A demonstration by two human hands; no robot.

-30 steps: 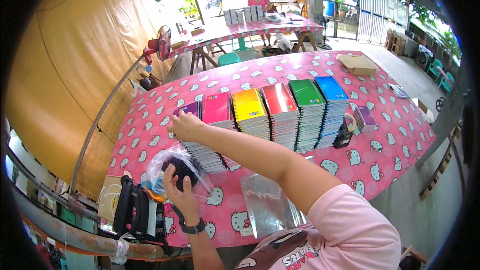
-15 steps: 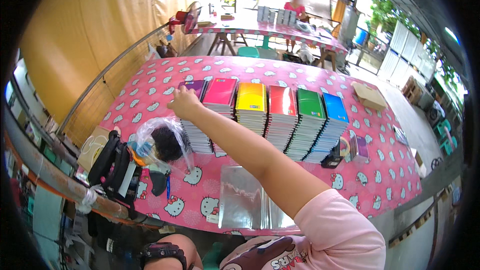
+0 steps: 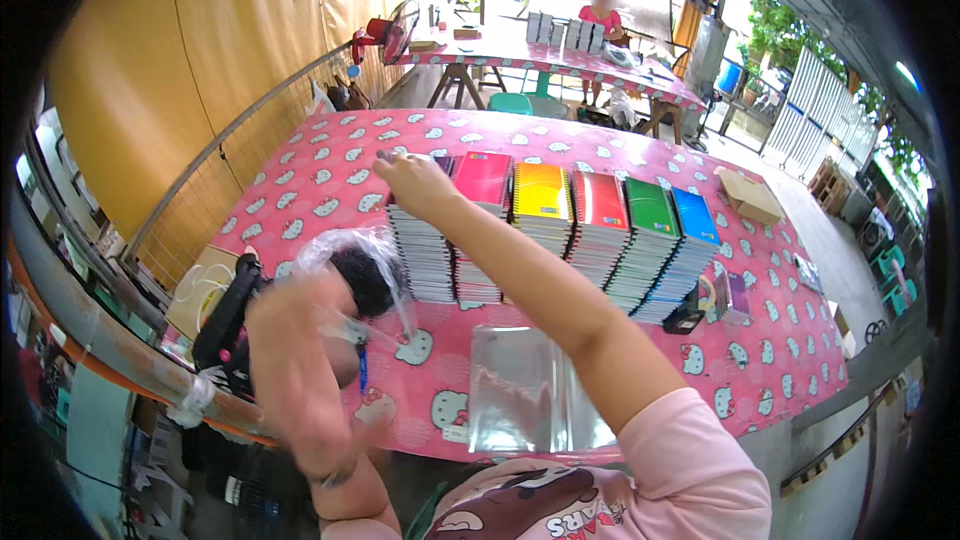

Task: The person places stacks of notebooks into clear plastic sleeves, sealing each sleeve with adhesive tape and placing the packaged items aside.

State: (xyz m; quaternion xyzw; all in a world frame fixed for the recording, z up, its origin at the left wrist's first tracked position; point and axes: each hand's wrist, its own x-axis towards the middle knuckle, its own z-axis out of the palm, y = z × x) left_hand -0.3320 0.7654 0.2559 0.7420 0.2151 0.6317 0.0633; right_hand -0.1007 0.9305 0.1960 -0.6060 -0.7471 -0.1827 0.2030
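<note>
Where the right hand point(image 3: 420, 182) is: center-left of the frame, palm down, its fingers at the top of the purple spiral-notebook stack point(image 3: 425, 258); whether they grasp a notebook, I cannot tell.
Left hand point(image 3: 298, 360): lower left, raised, partly overlapping the clear plastic bag point(image 3: 350, 242); blur hides its fingers, so its grip cannot be told.
Notebook row: across the middle, from purple rightward through the pink stack point(image 3: 483, 178), yellow stack point(image 3: 542, 192), red stack point(image 3: 600, 202), green stack point(image 3: 652, 208) and blue stack point(image 3: 696, 217).
Transparent plastic sleeves point(image 3: 515, 395): lower center, flat on the pink cat-print tablecloth point(image 3: 590, 130).
Black tape dispenser point(image 3: 684, 320): right of center, just beside the blue stack.
Co-worker point(image 3: 600, 28): top of the frame, behind the far table point(image 3: 480, 51).
</note>
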